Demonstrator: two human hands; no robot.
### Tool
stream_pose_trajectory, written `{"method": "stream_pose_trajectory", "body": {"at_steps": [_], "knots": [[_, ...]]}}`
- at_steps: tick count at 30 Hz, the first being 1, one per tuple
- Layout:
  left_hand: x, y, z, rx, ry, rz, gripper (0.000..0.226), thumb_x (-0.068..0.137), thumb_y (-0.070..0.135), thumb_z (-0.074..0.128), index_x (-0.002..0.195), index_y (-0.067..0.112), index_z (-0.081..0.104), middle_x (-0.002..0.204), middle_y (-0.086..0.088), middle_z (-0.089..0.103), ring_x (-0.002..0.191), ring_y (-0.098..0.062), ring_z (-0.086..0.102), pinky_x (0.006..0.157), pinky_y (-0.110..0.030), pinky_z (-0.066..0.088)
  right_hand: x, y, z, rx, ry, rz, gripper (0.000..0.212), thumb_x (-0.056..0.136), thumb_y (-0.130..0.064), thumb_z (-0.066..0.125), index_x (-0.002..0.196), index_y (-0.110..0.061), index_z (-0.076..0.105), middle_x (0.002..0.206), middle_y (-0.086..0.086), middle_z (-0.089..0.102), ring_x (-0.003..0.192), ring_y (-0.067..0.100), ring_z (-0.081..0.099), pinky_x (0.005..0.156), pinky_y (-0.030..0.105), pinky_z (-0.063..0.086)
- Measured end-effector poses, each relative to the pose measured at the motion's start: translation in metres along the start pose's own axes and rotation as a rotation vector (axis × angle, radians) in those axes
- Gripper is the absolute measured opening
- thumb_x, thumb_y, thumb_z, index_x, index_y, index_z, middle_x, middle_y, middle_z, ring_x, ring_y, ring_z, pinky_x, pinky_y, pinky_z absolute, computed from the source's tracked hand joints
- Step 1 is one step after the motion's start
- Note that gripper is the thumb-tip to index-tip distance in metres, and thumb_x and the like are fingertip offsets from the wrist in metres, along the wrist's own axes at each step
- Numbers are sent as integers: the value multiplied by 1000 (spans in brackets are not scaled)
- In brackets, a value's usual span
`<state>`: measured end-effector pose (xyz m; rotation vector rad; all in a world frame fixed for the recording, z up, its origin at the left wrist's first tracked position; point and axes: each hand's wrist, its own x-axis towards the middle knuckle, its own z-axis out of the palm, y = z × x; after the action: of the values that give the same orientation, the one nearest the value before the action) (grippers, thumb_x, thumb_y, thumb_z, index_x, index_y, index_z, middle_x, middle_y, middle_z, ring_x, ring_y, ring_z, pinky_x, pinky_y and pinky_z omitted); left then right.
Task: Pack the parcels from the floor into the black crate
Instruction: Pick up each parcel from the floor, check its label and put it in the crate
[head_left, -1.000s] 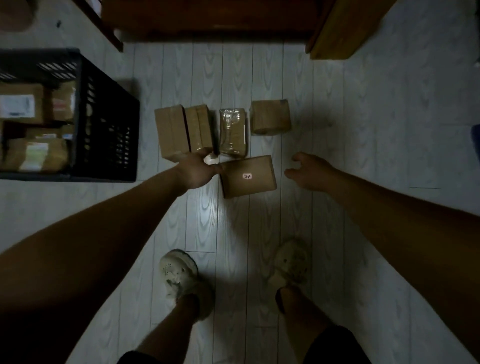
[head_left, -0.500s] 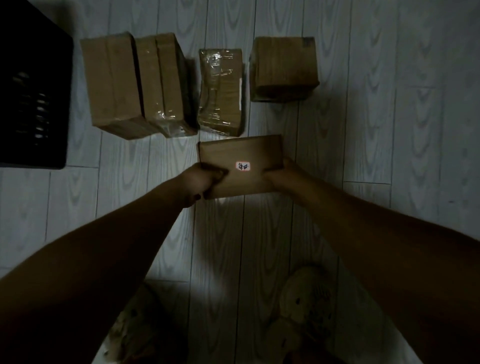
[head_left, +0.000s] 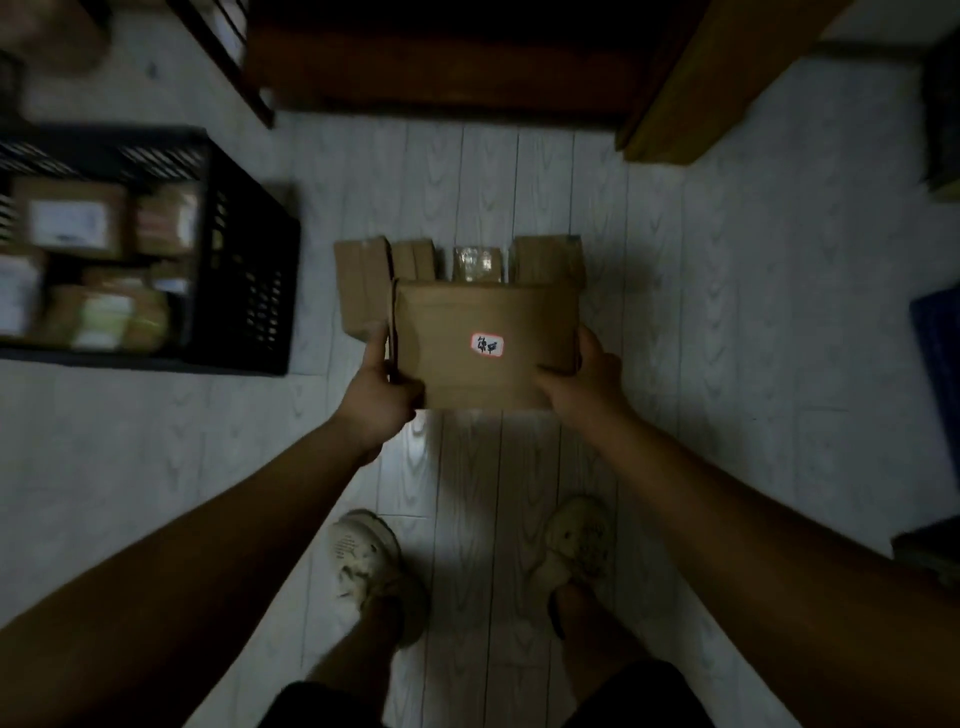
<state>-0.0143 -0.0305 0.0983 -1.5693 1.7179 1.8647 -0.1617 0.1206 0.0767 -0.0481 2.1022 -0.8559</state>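
a: what are the hands doing?
b: the left hand (head_left: 382, 400) grips the left edge of a brown parcel (head_left: 483, 312), thumb pointing up along its side. the right hand (head_left: 587, 387) grips the near right corner, thumb on the top face.
a: so where is that parcel?
b: held between both hands in front of the person, top face up, with a small white sticker (head_left: 487, 345) on it. it hides the near ends of a row of four parcels (head_left: 361, 275) on the pale plank floor (head_left: 727, 312).
a: and the crate?
b: the black crate (head_left: 244, 291) stands on the floor to the left, well apart from the held parcel. several packed parcels (head_left: 70, 218) lie inside, too blurred to count.
a: anything else?
b: two light shoes (head_left: 363, 561) below the arms, and dark wooden furniture (head_left: 691, 78) along the far side.
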Motion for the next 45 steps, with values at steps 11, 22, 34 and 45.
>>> {"method": "stream_pose_trajectory", "body": {"at_steps": [11, 22, 34, 45], "knots": [[-236, 174, -163, 18, 105, 409, 63, 92, -1, 50, 145, 25, 29, 120, 6, 55, 86, -3, 57, 69, -20, 50, -263, -204, -52, 140, 133, -352, 80, 90, -2, 51, 151, -34, 11, 153, 4, 28, 137, 26, 34, 103, 40, 42], [-382, 227, -254, -139, 338, 570, 59, 92, 5, 52, 143, 27, 32, 107, 3, 57, 93, -16, 62, 86, -44, 54, -370, -319, -54, 176, 65, -631, 76, 90, -11, 59, 150, -34, 19, 145, -2, 42, 130, 19, 43, 105, 39, 41], [-419, 179, -428, -133, 537, 643, 60, 91, 6, 54, 143, 28, 33, 120, 3, 50, 106, -19, 56, 85, -37, 52, -441, -409, 92, 131, -23, -778, 76, 90, -8, 59, 150, -34, 20, 147, 0, 38, 133, 20, 40, 105, 39, 39], [-398, 141, -590, 2, 583, 585, 63, 91, 7, 55, 145, 28, 30, 115, 5, 52, 88, -4, 53, 72, -19, 45, -469, -469, 253, 66, -32, -730, 76, 89, -9, 60, 149, -33, 21, 145, 2, 38, 131, 21, 41, 106, 42, 40]]}}
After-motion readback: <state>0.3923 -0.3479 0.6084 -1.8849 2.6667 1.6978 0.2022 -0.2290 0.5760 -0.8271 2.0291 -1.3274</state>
